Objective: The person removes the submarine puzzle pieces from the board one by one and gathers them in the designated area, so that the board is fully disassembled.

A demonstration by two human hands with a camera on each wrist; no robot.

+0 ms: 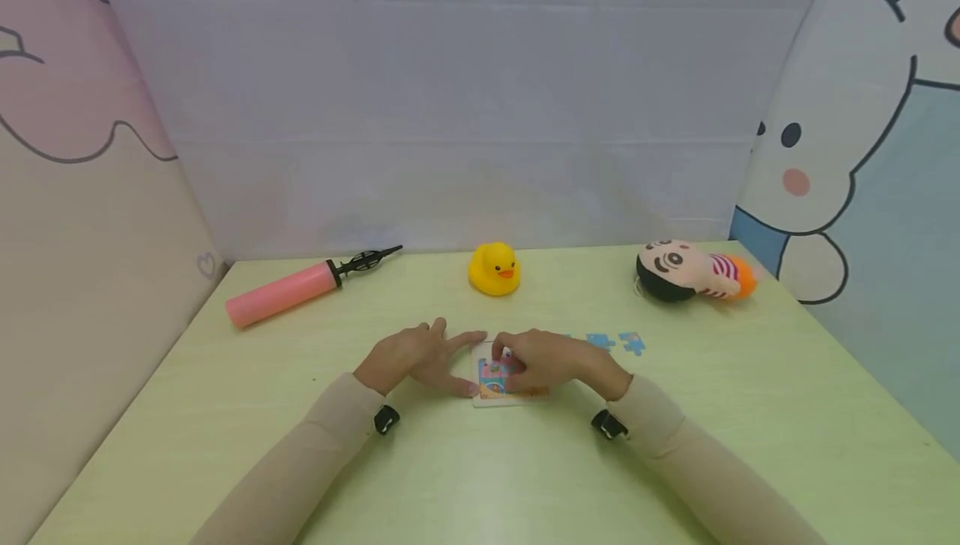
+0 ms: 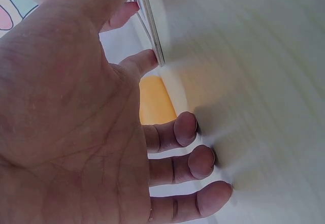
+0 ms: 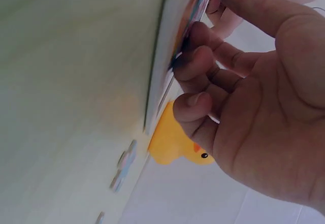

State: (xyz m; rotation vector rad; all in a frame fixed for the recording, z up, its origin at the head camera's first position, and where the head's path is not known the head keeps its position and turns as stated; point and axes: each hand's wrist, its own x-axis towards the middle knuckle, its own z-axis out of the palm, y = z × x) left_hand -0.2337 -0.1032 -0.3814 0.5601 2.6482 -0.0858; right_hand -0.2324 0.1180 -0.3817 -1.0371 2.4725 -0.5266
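A small jigsaw board (image 1: 487, 402) with a white border and a colourful picture lies flat on the table. My left hand (image 1: 427, 355) is spread at its left side, thumb and index finger touching the border. In the left wrist view the other fingers (image 2: 202, 160) reach down to the tabletop. Bent over the picture, my right hand (image 1: 543, 359) has its thumb and curled fingertips at a puzzle piece (image 3: 202, 3), largely hidden by the fingers. Loose blue puzzle pieces (image 1: 632, 343) lie beyond the right wrist.
A yellow rubber duck (image 1: 494, 270) stands behind the board. At the back left lies a pink hand pump (image 1: 281, 295) with a black nozzle. A plush doll (image 1: 693, 270) lies at the back right. A white wall (image 1: 480, 112) rises behind the pale green table (image 1: 480, 478).
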